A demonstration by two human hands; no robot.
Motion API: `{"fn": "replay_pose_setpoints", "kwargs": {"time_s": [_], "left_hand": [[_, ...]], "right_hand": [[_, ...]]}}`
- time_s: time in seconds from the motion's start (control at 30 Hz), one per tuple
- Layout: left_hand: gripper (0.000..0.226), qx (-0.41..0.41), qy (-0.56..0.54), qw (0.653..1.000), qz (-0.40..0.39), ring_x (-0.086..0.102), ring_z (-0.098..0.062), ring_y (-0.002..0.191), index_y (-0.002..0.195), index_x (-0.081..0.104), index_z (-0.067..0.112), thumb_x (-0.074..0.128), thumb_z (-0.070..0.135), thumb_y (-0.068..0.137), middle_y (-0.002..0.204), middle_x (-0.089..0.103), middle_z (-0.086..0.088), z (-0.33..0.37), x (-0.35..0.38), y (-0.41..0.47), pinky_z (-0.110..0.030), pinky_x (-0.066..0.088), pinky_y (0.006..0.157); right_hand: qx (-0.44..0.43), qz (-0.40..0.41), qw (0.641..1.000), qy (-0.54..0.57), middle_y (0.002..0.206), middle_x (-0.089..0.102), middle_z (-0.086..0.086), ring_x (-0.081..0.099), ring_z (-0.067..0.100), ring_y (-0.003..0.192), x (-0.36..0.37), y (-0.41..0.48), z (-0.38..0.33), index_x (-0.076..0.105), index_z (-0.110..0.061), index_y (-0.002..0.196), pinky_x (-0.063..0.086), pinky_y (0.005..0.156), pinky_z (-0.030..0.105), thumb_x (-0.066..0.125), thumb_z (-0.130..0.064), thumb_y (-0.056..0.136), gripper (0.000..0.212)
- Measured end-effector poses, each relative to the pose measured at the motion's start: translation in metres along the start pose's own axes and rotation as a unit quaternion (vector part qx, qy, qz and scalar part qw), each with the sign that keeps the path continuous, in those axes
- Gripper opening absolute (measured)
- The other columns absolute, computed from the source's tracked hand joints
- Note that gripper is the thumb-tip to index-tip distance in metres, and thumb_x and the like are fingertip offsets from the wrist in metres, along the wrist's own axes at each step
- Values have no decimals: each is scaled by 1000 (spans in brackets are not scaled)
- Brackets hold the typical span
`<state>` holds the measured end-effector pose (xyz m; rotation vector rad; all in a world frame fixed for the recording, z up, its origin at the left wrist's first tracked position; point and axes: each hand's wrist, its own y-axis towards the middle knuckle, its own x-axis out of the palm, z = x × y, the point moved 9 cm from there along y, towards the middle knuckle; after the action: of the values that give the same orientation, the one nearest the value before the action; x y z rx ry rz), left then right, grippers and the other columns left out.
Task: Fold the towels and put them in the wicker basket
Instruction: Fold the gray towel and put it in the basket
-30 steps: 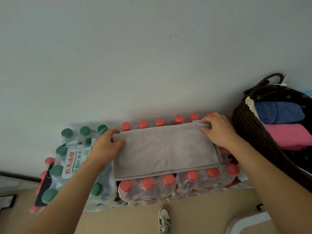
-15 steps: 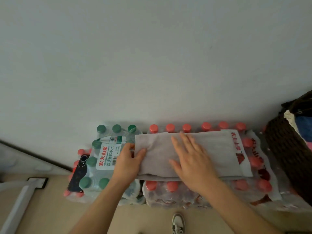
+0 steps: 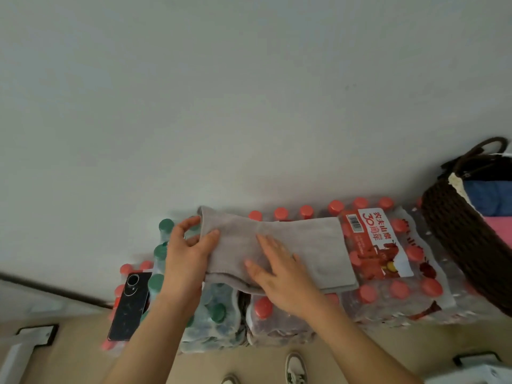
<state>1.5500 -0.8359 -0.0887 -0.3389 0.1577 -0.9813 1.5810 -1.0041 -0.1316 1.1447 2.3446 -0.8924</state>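
Wicker basket cut off at right edge; shoes cropped at bottom.

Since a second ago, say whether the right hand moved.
Yes: right hand went left, away from the wicker basket, to the middle of the towel.

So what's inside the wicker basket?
A blue towel and a pink towel beside it show inside the wicker basket; anything deeper is hidden by its wall and the frame edge.
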Motion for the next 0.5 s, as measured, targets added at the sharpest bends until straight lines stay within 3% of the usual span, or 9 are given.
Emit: {"fn": "replay_pose_setpoints", "kwargs": {"time_s": [0.07, 0.1, 0.17, 0.2, 0.27, 0.3, 0.4, 0.43, 0.5], "left_hand": [[44, 12, -6, 1000, -28, 71, -27, 79, 125, 45, 25, 64, 9, 88, 89, 72, -12, 10, 19, -12, -41, 57, 68], [47, 15, 3, 998, -53, 71, -28, 78, 126, 43, 27, 64, 9, 88, 87, 73, -13, 11, 32, -18, -41, 58, 68], [52, 5, 28, 992, -123, 71, -27, 75, 126, 39, 31, 65, 9, 87, 86, 73, -13, 10, 60, -28, -35, 57, 62], [54, -5, 33, 986, -166, 71, -25, 73, 127, 39, 30, 66, 6, 86, 85, 73, -14, 10, 74, -31, -31, 56, 60], [57, -5, 57, 967, -249, 70, -26, 74, 128, 43, 25, 65, -3, 83, 85, 73, -16, 16, 94, -32, -30, 57, 63], [59, 27, 90, 961, -259, 70, -27, 77, 128, 46, 23, 63, -8, 81, 87, 72, -15, 23, 96, -27, -30, 57, 67], [72, 177, 231, 938, -189, 62, -16, 101, 131, 45, 26, 61, -14, 74, 107, 65, -5, 52, 84, 11, -27, 52, 81], [78, 169, 264, 925, -217, 56, -13, 112, 133, 42, 30, 62, -10, 70, 118, 60, -2, 49, 88, 22, -30, 49, 91], [84, 57, 256, 907, -328, 52, -24, 123, 134, 42, 35, 62, -5, 63, 128, 57, -8, 26, 101, 27, -44, 43, 103]], "right_hand": [[-23, -37, 965, 260, 155, 25, -16, 24, 0, 140, -1, -20, -21, 14, -43, 149, 24, 117, 36, 58, -72, 75, 91], [-58, -58, 945, 316, 152, 31, -19, 30, -3, 137, -2, -30, -36, 15, -43, 149, 30, 114, 32, 69, -63, 73, 95], [-103, -28, 942, 318, 137, 49, -23, 46, -6, 125, -9, -40, -44, 25, -38, 146, 41, 103, 21, 80, -30, 75, 90], [-99, 46, 948, 300, 124, 59, -23, 55, -6, 114, -19, -40, -37, 38, -37, 138, 46, 94, 18, 78, -20, 77, 75], [-57, 204, 935, 285, 100, 70, -15, 65, 1, 93, -45, -43, -11, 59, -34, 113, 54, 78, 22, 72, -16, 83, 37], [-34, 242, 928, 282, 93, 71, -10, 66, 3, 87, -51, -44, 2, 63, -30, 103, 55, 75, 24, 67, -16, 86, 22], [-24, 210, 941, 265, 94, 70, -14, 63, -5, 89, -56, -44, 17, 62, -33, 98, 50, 74, 13, 61, -15, 91, 19], [-31, 178, 945, 272, 94, 69, -15, 62, -7, 89, -55, -43, 16, 62, -34, 96, 48, 73, 10, 61, -14, 91, 20], [-47, 118, 952, 278, 92, 70, -16, 62, -8, 87, -56, -43, 11, 63, -35, 94, 46, 73, 9, 62, -12, 90, 23]]}}
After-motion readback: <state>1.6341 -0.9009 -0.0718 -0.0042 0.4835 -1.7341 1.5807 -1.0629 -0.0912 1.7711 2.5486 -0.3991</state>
